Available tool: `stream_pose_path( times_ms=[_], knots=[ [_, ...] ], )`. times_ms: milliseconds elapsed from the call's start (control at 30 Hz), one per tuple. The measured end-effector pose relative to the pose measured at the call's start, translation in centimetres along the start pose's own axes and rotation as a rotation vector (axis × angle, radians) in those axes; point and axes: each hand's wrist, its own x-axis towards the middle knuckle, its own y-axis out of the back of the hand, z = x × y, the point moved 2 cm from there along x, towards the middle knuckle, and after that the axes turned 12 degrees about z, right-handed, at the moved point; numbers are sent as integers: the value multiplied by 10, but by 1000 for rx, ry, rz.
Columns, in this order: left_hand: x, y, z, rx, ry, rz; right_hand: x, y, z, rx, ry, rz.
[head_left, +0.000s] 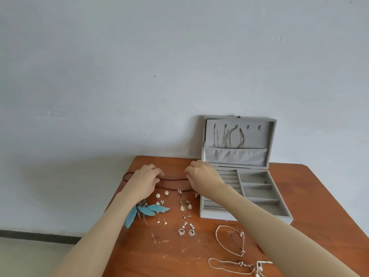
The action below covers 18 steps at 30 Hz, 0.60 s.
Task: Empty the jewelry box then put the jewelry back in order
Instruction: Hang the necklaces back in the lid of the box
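Near table edge, right side: two thin chain bracelets (229,240) and (231,265), light, limp, tangle-prone; lift by the clasp. Mid table: crystal drop earrings (186,230), tiny studs (161,221), teardrop earrings (185,205), pearl studs (162,194), blue feather earrings (145,211), soft, crushable; pinch these by the hook. Far left part: dark beaded necklace (173,179), floppy, slippery. Left hand (146,177) and right hand (201,174) both curl their grip on the strand, spreading it. Far right corner: grey jewelry box (277,213), lid up, tray looks empty, chains (229,137) hang in lid.

Home room, wooden table (199,256), bare wall (139,66)
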Motion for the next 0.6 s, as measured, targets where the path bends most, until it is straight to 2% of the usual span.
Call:
stream_pose_path(
  times_ms=[167,400,600],
  knots=[
    [18,-7,-18,70,9,-42,20,-20,-4,-132,31,-76],
    [22,-16,-31,102,57,-119,29,-34,-7,-103,-30,-120],
    [22,0,-26,-53,88,74,31,-35,-6,-24,-98,-165]
  ],
)
